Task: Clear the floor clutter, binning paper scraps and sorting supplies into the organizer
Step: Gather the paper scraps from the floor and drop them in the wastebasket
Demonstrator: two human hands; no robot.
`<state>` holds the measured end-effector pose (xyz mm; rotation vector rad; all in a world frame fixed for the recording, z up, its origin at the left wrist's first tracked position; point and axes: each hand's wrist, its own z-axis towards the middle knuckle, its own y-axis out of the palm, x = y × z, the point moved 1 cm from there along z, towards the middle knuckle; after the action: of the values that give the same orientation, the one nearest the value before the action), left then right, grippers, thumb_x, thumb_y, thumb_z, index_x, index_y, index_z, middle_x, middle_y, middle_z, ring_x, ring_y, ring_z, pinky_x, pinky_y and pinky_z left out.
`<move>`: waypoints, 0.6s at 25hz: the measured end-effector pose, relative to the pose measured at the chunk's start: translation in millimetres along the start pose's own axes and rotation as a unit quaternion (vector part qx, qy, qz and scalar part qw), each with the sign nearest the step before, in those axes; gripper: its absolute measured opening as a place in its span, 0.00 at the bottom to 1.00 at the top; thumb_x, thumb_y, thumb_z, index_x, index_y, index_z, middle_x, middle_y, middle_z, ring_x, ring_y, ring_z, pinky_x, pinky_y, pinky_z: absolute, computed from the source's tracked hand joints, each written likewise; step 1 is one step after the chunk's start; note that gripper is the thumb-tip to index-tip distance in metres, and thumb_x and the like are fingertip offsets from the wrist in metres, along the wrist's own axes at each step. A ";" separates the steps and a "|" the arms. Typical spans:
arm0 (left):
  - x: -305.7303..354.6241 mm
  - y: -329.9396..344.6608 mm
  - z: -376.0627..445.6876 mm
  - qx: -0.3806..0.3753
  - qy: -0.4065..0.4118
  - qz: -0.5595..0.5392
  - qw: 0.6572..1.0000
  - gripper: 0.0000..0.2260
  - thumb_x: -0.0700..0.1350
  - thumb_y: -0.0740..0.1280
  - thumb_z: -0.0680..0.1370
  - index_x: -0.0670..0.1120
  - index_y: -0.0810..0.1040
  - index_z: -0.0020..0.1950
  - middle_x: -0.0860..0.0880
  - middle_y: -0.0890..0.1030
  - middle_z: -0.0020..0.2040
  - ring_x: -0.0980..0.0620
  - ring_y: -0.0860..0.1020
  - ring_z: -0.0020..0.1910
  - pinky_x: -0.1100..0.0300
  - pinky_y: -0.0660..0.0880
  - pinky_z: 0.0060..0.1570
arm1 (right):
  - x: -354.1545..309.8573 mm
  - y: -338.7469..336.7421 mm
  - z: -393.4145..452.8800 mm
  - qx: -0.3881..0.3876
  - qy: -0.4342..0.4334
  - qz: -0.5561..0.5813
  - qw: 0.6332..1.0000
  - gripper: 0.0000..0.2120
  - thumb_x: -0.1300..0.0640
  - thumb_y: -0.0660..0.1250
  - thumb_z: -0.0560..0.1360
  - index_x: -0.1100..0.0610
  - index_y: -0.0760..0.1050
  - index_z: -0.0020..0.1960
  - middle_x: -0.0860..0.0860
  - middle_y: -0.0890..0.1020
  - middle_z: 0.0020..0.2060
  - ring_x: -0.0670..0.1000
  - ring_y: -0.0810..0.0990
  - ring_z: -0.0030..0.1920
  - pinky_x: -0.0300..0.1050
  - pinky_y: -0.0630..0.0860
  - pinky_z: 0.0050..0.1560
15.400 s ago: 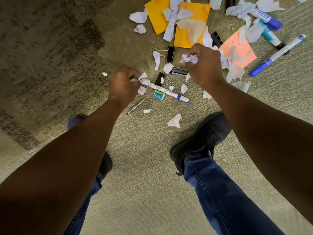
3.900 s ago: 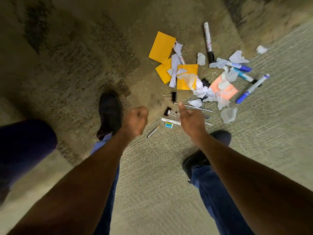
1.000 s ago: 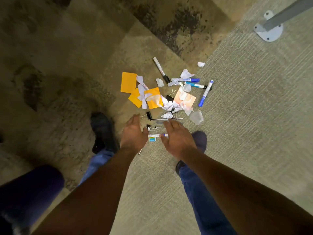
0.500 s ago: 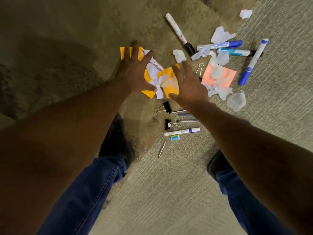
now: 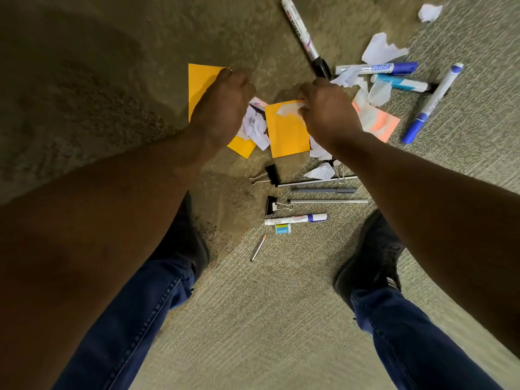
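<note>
Over the floor (image 5: 267, 319), both hands reach into the clutter. The left hand (image 5: 225, 108) hovers with fingers curled above a yellow note (image 5: 201, 83); whether it holds anything cannot be told. The right hand (image 5: 326, 111) pinches a white paper scrap (image 5: 287, 109) lying on another yellow sheet (image 5: 287, 133). More crumpled scraps (image 5: 256, 126) sit between the hands. Markers (image 5: 377, 68), binder clips (image 5: 271, 174) and a pencil (image 5: 258, 248) lie around them.
</note>
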<state>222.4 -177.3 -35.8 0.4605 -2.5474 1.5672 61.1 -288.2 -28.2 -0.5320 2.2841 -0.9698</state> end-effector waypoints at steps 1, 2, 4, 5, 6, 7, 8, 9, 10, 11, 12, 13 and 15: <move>-0.1 -2.3 1.4 -0.003 0.007 0.002 1.000 0.12 0.36 0.54 0.80 0.39 0.73 0.59 0.38 0.74 0.60 0.40 0.70 0.60 0.55 0.58 0.60 | 1.1 -1.6 -1.2 0.019 0.019 0.019 0.999 0.12 0.61 0.64 0.76 0.60 0.75 0.59 0.61 0.78 0.56 0.63 0.77 0.56 0.52 0.74 0.52; -0.7 -4.6 2.3 0.003 0.004 -0.010 1.000 0.12 0.35 0.54 0.80 0.39 0.74 0.58 0.38 0.75 0.59 0.40 0.71 0.59 0.55 0.60 0.59 | 1.9 -3.5 -3.4 0.045 0.037 0.034 0.998 0.12 0.61 0.64 0.76 0.60 0.75 0.59 0.60 0.79 0.55 0.62 0.78 0.56 0.51 0.74 0.52; -2.4 -9.8 -1.5 0.044 -0.031 -0.063 0.997 0.11 0.34 0.56 0.78 0.38 0.76 0.55 0.38 0.77 0.56 0.39 0.73 0.56 0.54 0.63 0.55 | 1.6 -8.5 -11.9 0.101 0.064 0.065 0.991 0.14 0.59 0.64 0.77 0.58 0.74 0.62 0.58 0.80 0.55 0.59 0.78 0.56 0.50 0.72 0.52; -2.8 -13.1 -7.5 0.080 -0.061 -0.094 0.990 0.11 0.35 0.57 0.78 0.39 0.78 0.54 0.38 0.78 0.55 0.39 0.73 0.56 0.54 0.65 0.54 | 0.7 -11.1 -18.0 0.128 0.077 0.087 0.985 0.16 0.59 0.64 0.76 0.57 0.72 0.64 0.57 0.80 0.54 0.58 0.78 0.55 0.49 0.71 0.52; -1.2 -15.9 -14.7 0.122 -0.093 -0.122 0.981 0.11 0.36 0.58 0.77 0.39 0.78 0.54 0.39 0.78 0.53 0.40 0.74 0.55 0.54 0.66 0.53 | -0.7 -12.8 -24.4 0.151 0.092 0.114 0.978 0.17 0.59 0.64 0.76 0.55 0.72 0.64 0.56 0.80 0.53 0.57 0.78 0.54 0.48 0.71 0.51; 2.1 -17.6 -22.7 0.154 -0.118 -0.141 0.971 0.12 0.37 0.59 0.76 0.40 0.79 0.55 0.39 0.78 0.52 0.40 0.75 0.53 0.55 0.67 0.52 | -1.2 -13.1 -30.9 0.168 0.109 0.140 0.970 0.17 0.59 0.65 0.75 0.55 0.71 0.64 0.55 0.81 0.51 0.57 0.78 0.53 0.47 0.70 0.50; 5.9 -16.0 -28.9 0.166 -0.128 -0.152 0.966 0.13 0.38 0.61 0.75 0.40 0.79 0.57 0.39 0.78 0.52 0.39 0.75 0.53 0.54 0.68 0.51 | -1.0 -11.5 -37.3 0.176 0.125 0.163 0.963 0.18 0.60 0.66 0.74 0.55 0.71 0.63 0.55 0.81 0.50 0.56 0.79 0.51 0.46 0.70 0.48; 10.2 -12.9 -33.0 0.153 -0.128 -0.162 0.966 0.13 0.40 0.63 0.75 0.40 0.79 0.58 0.38 0.78 0.52 0.39 0.75 0.53 0.53 0.68 0.51 | 0.6 -9.2 -42.8 0.177 0.139 0.186 0.956 0.17 0.60 0.66 0.74 0.55 0.72 0.63 0.54 0.81 0.49 0.56 0.79 0.50 0.44 0.69 0.46; 15.3 -7.0 -35.3 0.120 -0.126 -0.172 0.970 0.15 0.44 0.65 0.75 0.40 0.78 0.59 0.38 0.77 0.53 0.39 0.74 0.54 0.52 0.68 0.53 | 3.1 -6.4 -47.5 0.177 0.153 0.209 0.950 0.17 0.59 0.67 0.74 0.57 0.72 0.62 0.54 0.82 0.48 0.55 0.79 0.49 0.42 0.68 0.45; 20.2 -0.7 -35.7 0.077 -0.122 -0.179 0.973 0.19 0.49 0.68 0.73 0.40 0.77 0.60 0.38 0.76 0.56 0.39 0.73 0.56 0.52 0.67 0.55 | 6.7 -3.5 -51.7 0.182 0.164 0.227 0.943 0.15 0.59 0.68 0.73 0.58 0.71 0.59 0.53 0.81 0.46 0.54 0.79 0.47 0.40 0.66 0.43; 24.7 6.1 -34.5 0.035 -0.116 -0.174 0.977 0.24 0.54 0.70 0.72 0.40 0.75 0.61 0.39 0.74 0.59 0.39 0.72 0.58 0.51 0.66 0.57 | 10.9 -0.7 -55.6 0.194 0.172 0.240 0.936 0.14 0.58 0.68 0.73 0.59 0.71 0.56 0.52 0.80 0.43 0.52 0.78 0.44 0.39 0.65 0.41; 27.6 13.9 -32.5 0.003 -0.105 -0.157 0.982 0.26 0.57 0.71 0.71 0.41 0.74 0.62 0.39 0.73 0.61 0.40 0.71 0.59 0.50 0.67 0.58 | 15.6 1.8 -59.4 0.212 0.179 0.251 0.927 0.12 0.58 0.69 0.73 0.60 0.70 0.53 0.50 0.78 0.40 0.50 0.76 0.40 0.38 0.63 0.39; 33.3 26.3 -28.7 -0.021 -0.101 -0.106 0.989 0.23 0.55 0.70 0.72 0.43 0.74 0.61 0.38 0.70 0.63 0.39 0.70 0.60 0.47 0.69 0.56 | 27.4 4.8 -65.4 0.253 0.203 0.275 0.905 0.10 0.57 0.68 0.74 0.59 0.70 0.51 0.46 0.75 0.35 0.46 0.72 0.35 0.39 0.64 0.37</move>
<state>180.9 -147.3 -36.6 0.8949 -2.5652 1.4550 -2.9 -267.2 -5.3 0.5592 2.1850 -1.3820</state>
